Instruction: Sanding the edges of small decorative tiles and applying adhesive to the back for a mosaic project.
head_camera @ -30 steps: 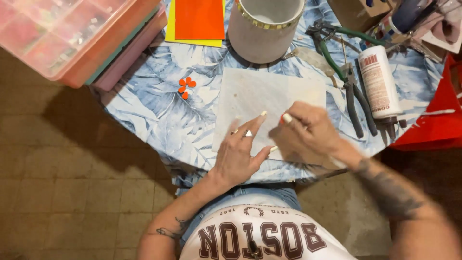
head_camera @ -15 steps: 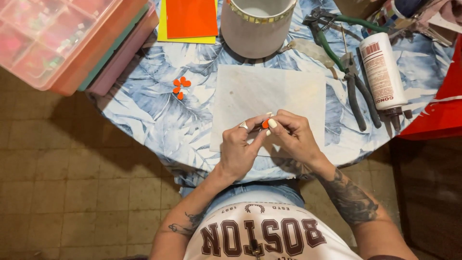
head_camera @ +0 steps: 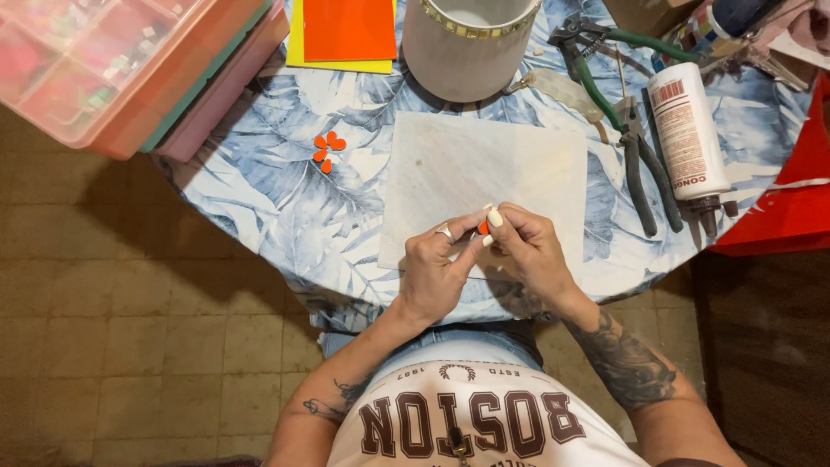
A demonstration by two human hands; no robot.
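Both hands had come together over the near edge of the pale square sheet, where a second earlier they had been apart, the left hand flat on the sheet and the right hand holding something thin. Half a second earlier they had already met, and by this moment they had barely shifted. The fingertips of both hands were pinched shut around a small orange piece, which showed only as a sliver between the thumbs and forefingers, held just above the sheet at its front edge. The thin thing the right hand had held could no longer be made out.

To the left, a little cluster of orange petals lay on the leaf-print tablecloth, unmoved. Beyond the sheet stood a grey pot with a tiled rim, an orange card on a yellow card, and stacked plastic boxes. Pliers and a white glue bottle lay to the right.

Judging by the close two-handed pinch, the work had gone from reaching to fine handling of that single piece, which looked like the others in the cluster
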